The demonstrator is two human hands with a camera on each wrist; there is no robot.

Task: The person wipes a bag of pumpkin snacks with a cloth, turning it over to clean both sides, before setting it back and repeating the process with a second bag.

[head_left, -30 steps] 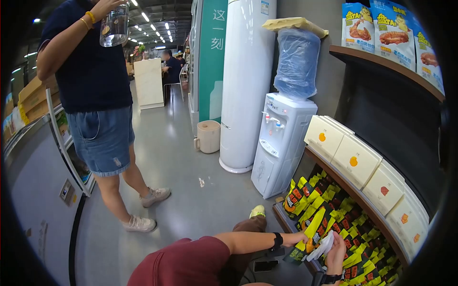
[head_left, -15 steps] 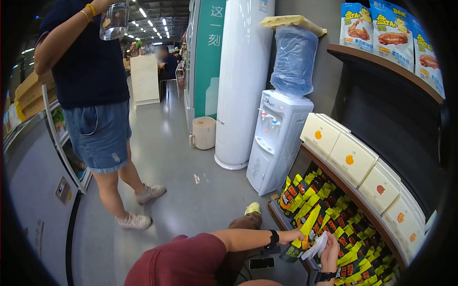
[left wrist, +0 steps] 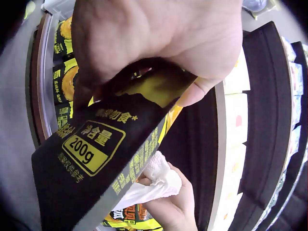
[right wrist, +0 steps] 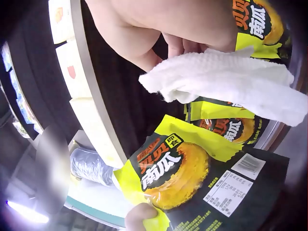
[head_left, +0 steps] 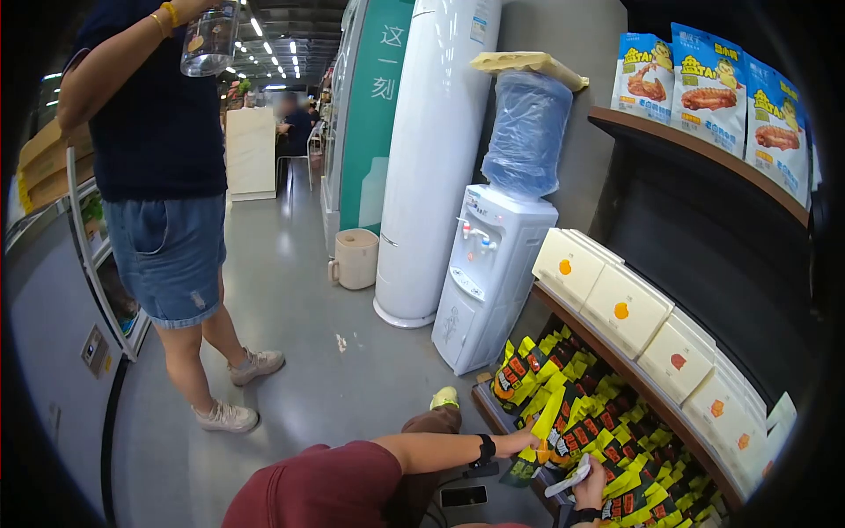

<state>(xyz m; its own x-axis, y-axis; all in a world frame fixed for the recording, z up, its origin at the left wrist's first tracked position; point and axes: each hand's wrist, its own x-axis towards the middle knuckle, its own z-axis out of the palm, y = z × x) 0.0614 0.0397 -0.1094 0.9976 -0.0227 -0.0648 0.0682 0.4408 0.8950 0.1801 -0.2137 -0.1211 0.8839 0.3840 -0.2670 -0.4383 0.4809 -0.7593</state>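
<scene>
My left hand (head_left: 519, 441) grips a black and yellow snack bag (left wrist: 91, 159) by its edge. In the right wrist view the bag's front (right wrist: 175, 175) has a picture of orange pumpkin and a white label, with a left fingertip at its yellow end. My right hand (head_left: 591, 487) holds a crumpled white cloth (right wrist: 226, 82), fingers bent around its upper edge. The cloth lies close beside the bag, and in the left wrist view the right hand (left wrist: 178, 209) appears beyond the bag.
Rows of similar bags (head_left: 607, 429) fill the low shelf. White boxes (head_left: 621, 310) stand on the shelf above, and blue pouches (head_left: 709, 95) higher up. A water dispenser (head_left: 488, 273) stands behind. A phone (head_left: 464, 496) lies near my leg; another person (head_left: 163, 167) stands at left.
The head view has shifted slightly. The white cloth has gone from a broad hanging shape to a narrower fold, a little lower beside the bag. My left hand still grips the bag.
</scene>
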